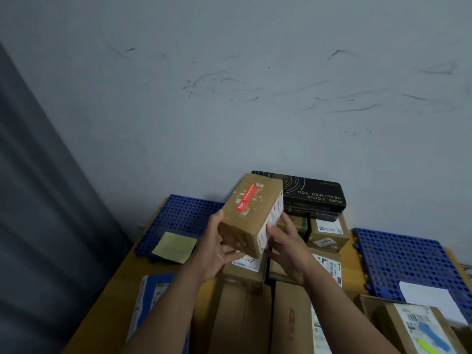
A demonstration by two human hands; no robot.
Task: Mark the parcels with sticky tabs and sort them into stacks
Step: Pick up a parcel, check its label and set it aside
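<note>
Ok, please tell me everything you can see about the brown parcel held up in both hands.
The brown parcel is a closed oblong cardboard box, its top face scuffed with white scraps of torn paper. A red strip with small print runs along that face; a white printed label covers the right side. It is held tilted above the other parcels. The left hand holds its near left corner, the right hand the labelled side.
</note>
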